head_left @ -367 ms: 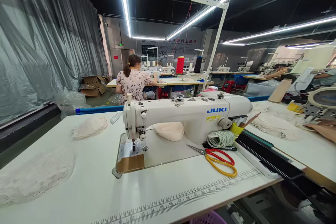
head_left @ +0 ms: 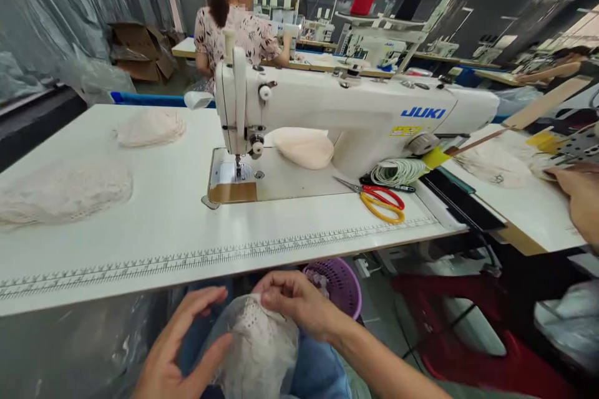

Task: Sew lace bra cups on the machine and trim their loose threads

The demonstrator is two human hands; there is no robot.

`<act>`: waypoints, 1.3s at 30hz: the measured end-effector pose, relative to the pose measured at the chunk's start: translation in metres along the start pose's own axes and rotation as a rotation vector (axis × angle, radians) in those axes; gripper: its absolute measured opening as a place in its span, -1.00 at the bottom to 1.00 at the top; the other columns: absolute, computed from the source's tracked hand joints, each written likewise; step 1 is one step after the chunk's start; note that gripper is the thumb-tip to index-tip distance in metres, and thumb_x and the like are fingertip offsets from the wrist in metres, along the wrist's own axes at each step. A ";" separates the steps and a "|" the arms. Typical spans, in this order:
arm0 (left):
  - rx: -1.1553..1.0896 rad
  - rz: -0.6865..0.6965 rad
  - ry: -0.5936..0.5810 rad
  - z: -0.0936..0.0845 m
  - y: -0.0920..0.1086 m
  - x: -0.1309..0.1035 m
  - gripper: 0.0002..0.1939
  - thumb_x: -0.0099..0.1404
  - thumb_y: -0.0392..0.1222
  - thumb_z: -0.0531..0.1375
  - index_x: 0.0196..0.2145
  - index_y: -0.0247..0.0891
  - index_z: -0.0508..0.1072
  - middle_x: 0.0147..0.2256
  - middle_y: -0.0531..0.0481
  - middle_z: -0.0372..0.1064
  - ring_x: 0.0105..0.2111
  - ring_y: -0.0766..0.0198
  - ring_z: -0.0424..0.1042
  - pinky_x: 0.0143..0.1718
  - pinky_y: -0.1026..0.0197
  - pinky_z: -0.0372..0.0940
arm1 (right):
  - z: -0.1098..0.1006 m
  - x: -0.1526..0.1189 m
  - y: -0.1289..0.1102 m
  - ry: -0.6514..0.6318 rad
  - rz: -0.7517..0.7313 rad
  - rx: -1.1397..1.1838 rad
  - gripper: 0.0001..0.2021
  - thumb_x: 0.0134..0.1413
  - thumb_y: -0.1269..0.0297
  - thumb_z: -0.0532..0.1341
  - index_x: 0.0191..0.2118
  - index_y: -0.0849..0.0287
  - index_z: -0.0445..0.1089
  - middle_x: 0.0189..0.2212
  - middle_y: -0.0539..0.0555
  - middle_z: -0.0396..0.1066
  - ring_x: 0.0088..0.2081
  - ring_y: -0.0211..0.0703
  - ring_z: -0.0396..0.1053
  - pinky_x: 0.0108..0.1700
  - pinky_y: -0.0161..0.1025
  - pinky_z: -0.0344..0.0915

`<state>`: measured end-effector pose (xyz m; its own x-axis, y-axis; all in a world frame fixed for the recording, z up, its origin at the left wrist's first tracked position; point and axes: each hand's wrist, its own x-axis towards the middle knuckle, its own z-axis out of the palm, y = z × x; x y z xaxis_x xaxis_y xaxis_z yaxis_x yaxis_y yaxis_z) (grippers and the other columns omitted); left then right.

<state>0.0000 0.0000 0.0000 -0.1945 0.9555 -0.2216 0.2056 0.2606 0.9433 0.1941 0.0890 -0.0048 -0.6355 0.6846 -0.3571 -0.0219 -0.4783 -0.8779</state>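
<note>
Head view: the person sat at a white counter (head_left: 154, 215), both hands below its front edge and over the lap of a pair of blue jeans (head_left: 322, 365). The right hand (head_left: 297, 302) had its grip closed on the upper edge of a whitish lace cloth (head_left: 262, 346), thumb and fingers pinching it near a row of small holes. The cloth hung down over the jeans, filmy at its outer edges. The left hand (head_left: 175, 349) had its grip released, fingers and thumb spread apart just beside the cloth; I couldn't tell whether the thumb touched it. Just beyond the right hand, partly under the counter, was a purple basket (head_left: 356, 287).

Up on the counter stood a white sewing machine (head_left: 355, 103), a cream cloth (head_left: 304, 148) lying under its arm. Scissors (head_left: 384, 204) with red and yellow handles lay to the right, near a coil of pale cord (head_left: 397, 172). Two piles of whitish cloth, a small one (head_left: 150, 128) and a larger one (head_left: 65, 193), lay on the left side.
</note>
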 end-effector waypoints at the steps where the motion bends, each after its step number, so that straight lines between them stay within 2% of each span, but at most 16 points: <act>1: 0.046 0.039 -0.025 0.002 0.001 0.004 -0.46 0.04 0.08 0.29 -0.02 -0.06 0.36 0.06 0.00 0.30 0.09 0.01 0.21 0.13 0.10 0.12 | 0.003 -0.001 -0.001 -0.017 0.022 0.028 -0.55 -0.15 -0.03 0.34 -0.32 0.32 0.42 -0.58 -0.05 0.25 -0.56 -0.43 0.08 -0.51 -0.42 -0.04; 3: 0.098 0.024 -0.185 0.008 0.005 0.012 -0.44 0.04 0.07 0.28 -0.01 -0.11 0.37 0.00 -0.04 0.35 0.01 0.01 0.28 0.05 0.11 0.19 | 0.006 -0.004 -0.001 -0.051 0.046 0.042 -0.56 -0.15 -0.03 0.34 -0.31 0.31 0.41 -0.60 -0.08 0.22 -0.59 -0.45 0.03 -0.53 -0.42 -0.06; 5: 0.099 -0.059 -0.378 0.012 0.008 0.020 -0.57 0.07 0.08 0.24 -0.16 -0.20 0.45 -0.23 -0.05 0.46 -0.22 0.09 0.39 -0.19 0.20 0.29 | 0.007 -0.008 -0.001 -0.091 0.039 0.016 -0.57 -0.08 -0.03 0.30 -0.27 0.29 0.40 -0.60 -0.09 0.20 -0.59 -0.45 0.02 -0.53 -0.41 -0.04; 7: 0.078 -0.103 -0.470 0.013 0.008 0.026 -0.67 0.10 0.07 0.22 -0.35 -0.26 0.46 -0.43 0.01 0.41 -0.41 0.21 0.33 -0.38 0.29 0.24 | 0.005 -0.013 -0.001 -0.132 0.001 -0.055 -0.57 -0.05 -0.01 0.29 -0.18 0.25 0.35 -0.53 -0.06 0.26 -0.53 -0.40 0.13 -0.46 -0.40 0.06; 9: 0.050 -0.136 -0.455 0.012 0.006 0.031 -0.68 0.08 0.06 0.23 -0.46 -0.29 0.41 -0.54 0.08 0.28 -0.50 0.31 0.21 -0.48 0.34 0.12 | 0.002 -0.017 0.000 -0.121 -0.049 -0.217 -0.47 -0.17 0.06 0.37 -0.08 0.19 0.29 -0.35 0.02 0.35 -0.33 -0.26 0.27 -0.29 -0.33 0.17; 11: 0.022 -0.173 -0.452 0.009 0.003 0.033 -0.66 0.06 0.07 0.24 -0.52 -0.30 0.36 -0.60 0.14 0.13 -0.56 0.37 0.08 -0.54 0.35 0.00 | 0.002 -0.020 0.001 -0.062 -0.062 -0.445 -0.33 -0.32 0.16 0.45 -0.01 0.11 0.24 -0.18 0.05 0.36 -0.13 -0.12 0.27 -0.12 -0.26 0.17; 12: 0.011 -0.187 -0.464 0.008 0.001 0.033 -0.64 0.06 0.08 0.25 -0.53 -0.30 0.34 -0.61 0.16 0.08 -0.57 0.38 0.03 -0.56 0.35 -0.04 | 0.003 -0.020 0.001 -0.026 -0.059 -0.552 -0.34 -0.31 0.20 0.45 0.00 0.09 0.24 -0.16 0.05 0.36 -0.10 -0.09 0.26 -0.09 -0.25 0.16; 15: -0.024 -0.211 -0.523 0.004 -0.002 0.034 -0.61 0.07 0.11 0.24 -0.52 -0.31 0.32 -0.60 0.16 0.07 -0.56 0.38 0.02 -0.55 0.34 -0.07 | 0.005 -0.017 0.003 0.040 -0.083 -0.706 -0.68 -0.01 0.32 0.26 -0.08 0.12 0.29 -0.28 0.00 0.38 -0.23 -0.18 0.29 -0.16 -0.28 0.16; 17: -0.047 -0.223 -0.549 0.001 -0.002 0.035 -0.60 0.09 0.13 0.22 -0.52 -0.31 0.31 -0.60 0.15 0.06 -0.55 0.38 0.02 -0.54 0.33 -0.07 | 0.004 -0.014 0.003 0.044 -0.128 -0.709 -0.87 0.12 0.34 0.12 -0.20 0.17 0.33 -0.40 -0.02 0.33 -0.36 -0.26 0.24 -0.29 -0.33 0.14; 18: -0.051 -0.225 -0.560 -0.001 -0.002 0.036 -0.59 0.11 0.14 0.21 -0.53 -0.31 0.31 -0.60 0.16 0.05 -0.56 0.38 0.01 -0.54 0.33 -0.08 | 0.003 -0.013 0.003 0.033 -0.139 -0.691 -0.87 0.16 0.31 0.07 -0.24 0.20 0.33 -0.44 -0.02 0.29 -0.40 -0.29 0.20 -0.36 -0.35 0.11; 22: -0.043 -0.192 -0.638 -0.009 0.002 0.040 -0.59 0.13 0.12 0.21 -0.58 -0.33 0.36 -0.60 0.14 0.06 -0.56 0.38 0.04 -0.54 0.32 -0.07 | -0.002 -0.010 0.005 -0.073 -0.110 -0.493 -0.70 0.20 0.09 0.04 -0.33 0.24 0.28 -0.52 -0.05 0.14 -0.47 -0.33 0.07 -0.45 -0.38 0.03; 27: -0.041 -0.114 -0.774 -0.012 0.009 0.045 -0.76 0.11 -0.03 0.26 -0.46 -0.29 0.56 -0.41 0.01 0.34 -0.39 0.25 0.27 -0.36 0.29 0.11 | -0.001 -0.009 0.010 -0.131 -0.077 -0.325 -0.60 0.14 -0.07 0.07 -0.37 0.24 0.23 -0.53 -0.05 0.11 -0.48 -0.35 0.04 -0.47 -0.39 0.00; 29: 0.002 -0.124 -0.761 -0.009 0.011 0.045 -0.80 0.05 -0.08 0.30 -0.42 -0.26 0.57 -0.45 0.05 0.36 -0.39 0.25 0.26 -0.34 0.30 0.11 | 0.000 -0.008 0.010 -0.122 -0.078 -0.362 -0.59 0.15 -0.08 0.07 -0.38 0.24 0.25 -0.55 -0.06 0.11 -0.50 -0.36 0.04 -0.50 -0.40 -0.02; 32: 0.060 -0.148 -0.688 -0.004 0.010 0.045 -0.81 0.05 -0.08 0.29 -0.48 -0.28 0.55 -0.56 0.09 0.31 -0.47 0.29 0.20 -0.41 0.31 0.09 | 0.000 -0.009 0.009 -0.097 -0.079 -0.439 -0.60 0.15 -0.06 0.08 -0.38 0.25 0.29 -0.57 -0.07 0.13 -0.52 -0.38 0.04 -0.52 -0.41 -0.04; 36: 0.004 -0.135 -0.677 -0.004 0.003 0.047 -0.75 0.11 -0.04 0.24 -0.49 -0.30 0.54 -0.55 0.06 0.32 -0.50 0.30 0.23 -0.46 0.32 0.08 | 0.001 -0.010 0.005 -0.120 -0.065 -0.392 -0.63 -0.10 0.01 0.32 -0.34 0.25 0.35 -0.53 -0.05 0.27 -0.47 -0.34 0.18 -0.43 -0.40 0.12; 39: -0.025 -0.129 -0.702 -0.009 0.000 0.048 -0.72 0.15 -0.02 0.21 -0.50 -0.30 0.53 -0.49 0.02 0.36 -0.46 0.29 0.26 -0.43 0.32 0.10 | 0.002 -0.008 0.006 -0.082 -0.053 -0.370 -0.67 -0.10 0.05 0.33 -0.39 0.27 0.39 -0.52 -0.02 0.32 -0.46 -0.31 0.22 -0.40 -0.39 0.15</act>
<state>-0.0180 0.0447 -0.0084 0.4497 0.7825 -0.4306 0.1985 0.3825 0.9024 0.1974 0.0794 -0.0060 -0.7011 0.6493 -0.2948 0.2142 -0.2025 -0.9556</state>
